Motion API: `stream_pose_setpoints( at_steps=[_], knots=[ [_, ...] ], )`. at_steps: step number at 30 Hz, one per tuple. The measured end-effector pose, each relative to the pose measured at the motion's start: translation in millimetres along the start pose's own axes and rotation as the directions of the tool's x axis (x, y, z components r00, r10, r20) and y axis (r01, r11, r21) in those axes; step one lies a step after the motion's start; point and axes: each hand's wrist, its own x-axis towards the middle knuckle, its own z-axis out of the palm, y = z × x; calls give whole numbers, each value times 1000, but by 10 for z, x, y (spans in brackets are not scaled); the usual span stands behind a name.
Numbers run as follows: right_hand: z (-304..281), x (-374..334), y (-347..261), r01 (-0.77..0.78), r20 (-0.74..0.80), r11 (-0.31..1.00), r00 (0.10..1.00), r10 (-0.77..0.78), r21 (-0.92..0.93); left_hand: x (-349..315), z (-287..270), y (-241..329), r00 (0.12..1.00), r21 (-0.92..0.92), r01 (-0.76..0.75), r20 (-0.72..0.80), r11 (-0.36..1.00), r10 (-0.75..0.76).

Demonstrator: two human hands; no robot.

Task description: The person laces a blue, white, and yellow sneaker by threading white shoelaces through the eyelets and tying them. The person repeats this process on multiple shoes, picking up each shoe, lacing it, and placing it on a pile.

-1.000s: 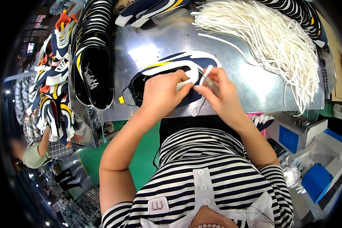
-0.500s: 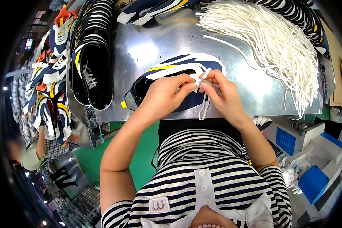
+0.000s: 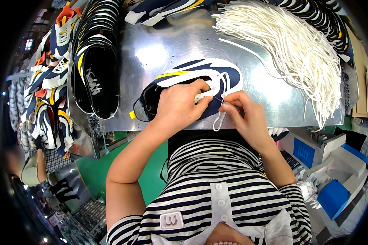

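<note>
A navy, white and yellow shoe upper (image 3: 227,75) lies on its side on the metal table, its heel with a yellow tab toward the left. Over its opening, my left hand (image 3: 183,102) is closed, with thumb and forefinger pinching the white lacing edge. Close beside it, my right hand (image 3: 243,112) pinches a white shoelace (image 3: 222,119) near the upper's front edge. The lace makes a loop that hangs below my right fingertips. Between the two hands runs a thin dark line, too fine to make out.
A heap of white shoelaces (image 3: 282,45) covers the table's right side. Nested shoe uppers (image 3: 95,41) stand in a row at left, with more (image 3: 315,18) at far right. Finished sneakers (image 3: 57,81) hang beyond the left edge, near another person (image 3: 30,169). A grey-blue machine (image 3: 339,175) stands lower right.
My right hand has drawn away from my left, down and to the right, holding the lace. The left hand has shifted slightly and stays on the upper's lacing edge.
</note>
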Motion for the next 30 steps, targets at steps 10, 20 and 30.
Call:
stream_pose_setpoints(
  at_steps=[10,20,30],
  knots=[
    [90,116,-17,60,-30,994,998,-63,-95,-75,97,37,872,128,-442,-170,888,458],
    [100,-46,-88,180,-2,940,982,-189,-289,-312,171,34,835,149,-475,-236,867,497],
    [-325,165,-85,-85,-105,924,986,133,373,-517,-92,-46,975,-130,-216,-86,968,206]
  ],
)
